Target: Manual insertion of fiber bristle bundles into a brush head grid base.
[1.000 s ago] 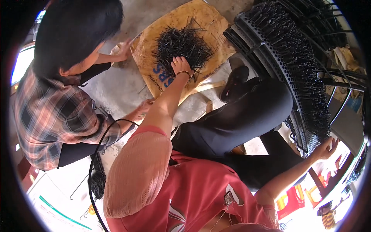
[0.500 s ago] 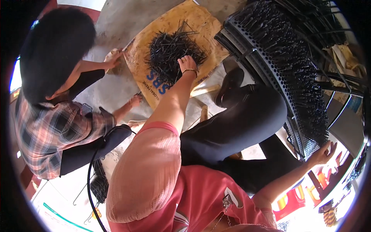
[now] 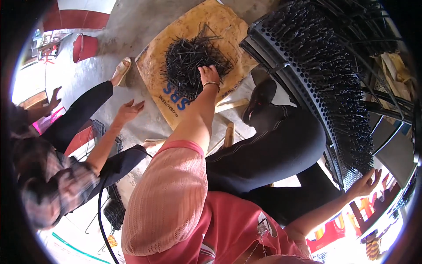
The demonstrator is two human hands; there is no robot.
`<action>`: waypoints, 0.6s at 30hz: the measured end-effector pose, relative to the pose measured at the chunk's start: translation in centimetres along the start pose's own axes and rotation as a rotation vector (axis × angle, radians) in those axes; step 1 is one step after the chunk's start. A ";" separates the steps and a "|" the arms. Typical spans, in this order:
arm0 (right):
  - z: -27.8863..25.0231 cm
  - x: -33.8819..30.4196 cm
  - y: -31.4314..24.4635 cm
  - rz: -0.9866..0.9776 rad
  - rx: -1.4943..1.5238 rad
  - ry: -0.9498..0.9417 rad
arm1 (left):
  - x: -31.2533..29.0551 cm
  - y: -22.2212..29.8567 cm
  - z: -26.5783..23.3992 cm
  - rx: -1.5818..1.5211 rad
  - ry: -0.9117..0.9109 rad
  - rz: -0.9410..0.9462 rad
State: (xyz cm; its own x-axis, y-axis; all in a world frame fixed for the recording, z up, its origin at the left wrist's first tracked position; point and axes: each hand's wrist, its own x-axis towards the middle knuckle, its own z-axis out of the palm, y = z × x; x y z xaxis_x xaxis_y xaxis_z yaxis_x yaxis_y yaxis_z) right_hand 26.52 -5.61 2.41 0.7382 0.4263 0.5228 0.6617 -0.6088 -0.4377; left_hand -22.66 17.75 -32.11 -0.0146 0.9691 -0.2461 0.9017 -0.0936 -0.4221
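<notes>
My left hand (image 3: 208,75), with a bracelet at the wrist, rests on the right side of a heap of thin black sticks (image 3: 184,61). Its fingers curl down among the sticks, and the fingertips are partly hidden. The heap lies on a flattened yellow-brown sack (image 3: 156,53) on the floor. To my right, my right hand (image 3: 365,184) is open with its fingers apart. It is beside the lower end of a long curved black perforated rack (image 3: 303,81), which is densely filled with upright black sticks (image 3: 327,66).
A co-worker in a plaid shirt (image 3: 66,180) sits at the left, one hand (image 3: 131,111) held out toward the sack. A red bucket (image 3: 85,47) stands farther back. Black metal bars (image 3: 387,108) run behind the rack. A black cable (image 3: 100,207) hangs at lower left.
The co-worker has leaned back to the left, and both their hands have moved away from the sack. My left hand has shifted slightly on the heap. My right hand has barely moved.
</notes>
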 end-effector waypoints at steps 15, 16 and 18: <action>-0.6 -0.2 -0.7 0.013 -0.106 -0.063 | -0.6 -0.6 -0.6 -0.121 -0.111 0.037; -0.6 -0.1 -0.5 0.014 -0.107 -0.063 | -0.4 -0.8 -0.4 -0.120 -0.111 0.038; -0.4 0.0 -0.4 -0.057 -0.079 -0.040 | 0.0 -1.4 -0.3 -0.148 -0.078 0.047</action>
State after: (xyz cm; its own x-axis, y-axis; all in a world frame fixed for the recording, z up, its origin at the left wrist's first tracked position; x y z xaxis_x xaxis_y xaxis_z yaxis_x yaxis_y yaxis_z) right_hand 26.22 -5.66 2.83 0.7053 0.4873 0.5149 0.6915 -0.6330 -0.3481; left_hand -23.85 17.91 -31.26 0.0006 0.9435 -0.3315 0.9559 -0.0979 -0.2770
